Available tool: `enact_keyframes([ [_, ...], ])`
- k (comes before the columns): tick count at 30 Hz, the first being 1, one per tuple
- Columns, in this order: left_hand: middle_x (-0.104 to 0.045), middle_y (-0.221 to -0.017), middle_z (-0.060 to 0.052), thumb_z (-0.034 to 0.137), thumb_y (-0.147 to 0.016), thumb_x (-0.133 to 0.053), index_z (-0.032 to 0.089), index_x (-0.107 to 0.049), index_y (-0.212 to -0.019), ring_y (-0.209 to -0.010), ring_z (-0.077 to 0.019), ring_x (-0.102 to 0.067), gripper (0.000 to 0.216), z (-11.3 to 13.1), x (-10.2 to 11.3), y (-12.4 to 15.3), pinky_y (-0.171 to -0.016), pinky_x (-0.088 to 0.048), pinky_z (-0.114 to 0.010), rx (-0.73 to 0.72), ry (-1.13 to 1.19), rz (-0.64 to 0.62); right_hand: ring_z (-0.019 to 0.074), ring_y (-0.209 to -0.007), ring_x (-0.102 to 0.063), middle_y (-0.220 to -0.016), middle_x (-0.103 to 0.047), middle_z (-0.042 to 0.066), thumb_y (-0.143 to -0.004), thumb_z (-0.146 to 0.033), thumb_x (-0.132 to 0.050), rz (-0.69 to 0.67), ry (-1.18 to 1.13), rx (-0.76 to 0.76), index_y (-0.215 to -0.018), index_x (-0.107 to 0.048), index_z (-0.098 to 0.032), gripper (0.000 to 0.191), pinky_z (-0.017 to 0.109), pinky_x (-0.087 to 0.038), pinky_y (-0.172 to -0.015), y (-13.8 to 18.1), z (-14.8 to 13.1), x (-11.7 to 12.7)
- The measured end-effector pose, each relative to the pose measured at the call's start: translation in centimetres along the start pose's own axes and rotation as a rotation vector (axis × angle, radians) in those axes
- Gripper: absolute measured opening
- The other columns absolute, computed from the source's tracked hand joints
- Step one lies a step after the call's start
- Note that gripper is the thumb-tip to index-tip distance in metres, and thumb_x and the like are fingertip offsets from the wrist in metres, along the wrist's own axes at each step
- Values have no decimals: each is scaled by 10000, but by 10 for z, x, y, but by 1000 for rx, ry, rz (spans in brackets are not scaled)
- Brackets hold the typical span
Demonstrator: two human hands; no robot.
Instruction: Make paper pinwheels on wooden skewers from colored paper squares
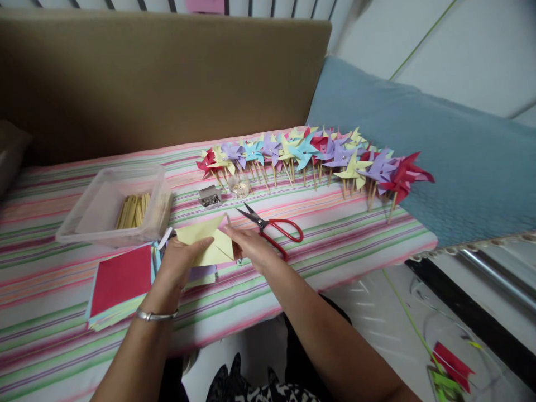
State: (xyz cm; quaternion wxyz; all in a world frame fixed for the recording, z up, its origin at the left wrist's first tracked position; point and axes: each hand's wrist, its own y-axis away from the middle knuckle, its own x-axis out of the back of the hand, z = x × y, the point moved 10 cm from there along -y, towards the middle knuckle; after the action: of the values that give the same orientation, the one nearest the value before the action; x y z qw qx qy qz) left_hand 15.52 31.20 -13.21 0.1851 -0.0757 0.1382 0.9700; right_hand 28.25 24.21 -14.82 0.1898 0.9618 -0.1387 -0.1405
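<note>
A pale yellow paper square (201, 231), slit and with a flap turned over, is held up over the table. My left hand (180, 259) grips its left side, thumb on top. At its right edge my right hand (251, 245) pinches the paper; some fingertips are hidden. Beneath lie a few paper pieces, one of them purple (204, 274). Just right of the paper rest scissors (262, 223) with red handles, blades apart. A stack of coloured paper squares (122, 279), red uppermost, lies left of my left hand.
Several paper pinwheels (304, 151) on sticks stand at the back right. A clear plastic box (69, 229) holds wooden sticks (133, 211). Near the middle are a small open box (209, 196) of metal pins and a clear round tub (239, 187). Cardboard (167, 78) stands behind.
</note>
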Motion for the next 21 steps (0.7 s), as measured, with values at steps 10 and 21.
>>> enact_keyframes([
  [10, -729, -982, -126, 303, -494, -863, 107, -712, -941, -809, -248, -681, 510, -6, -4, 1, -751, -533, -341, 49, -55, -37, 129, -569, -529, -606, -586, -13, -598, -437, -761, -20, -199, 49, -693, -639, -171, 308, 252, -374, -542, -1, 2, -7],
  [21, -744, -927, -89, 267, -533, -841, 139, -706, -998, -823, -243, -692, 501, -15, -19, 9, -782, -534, -328, 170, 42, -104, 135, -603, -503, -629, -574, -17, -665, -326, -624, 231, 146, 308, -631, -624, -166, 164, 238, -386, -542, -5, -16, 19],
])
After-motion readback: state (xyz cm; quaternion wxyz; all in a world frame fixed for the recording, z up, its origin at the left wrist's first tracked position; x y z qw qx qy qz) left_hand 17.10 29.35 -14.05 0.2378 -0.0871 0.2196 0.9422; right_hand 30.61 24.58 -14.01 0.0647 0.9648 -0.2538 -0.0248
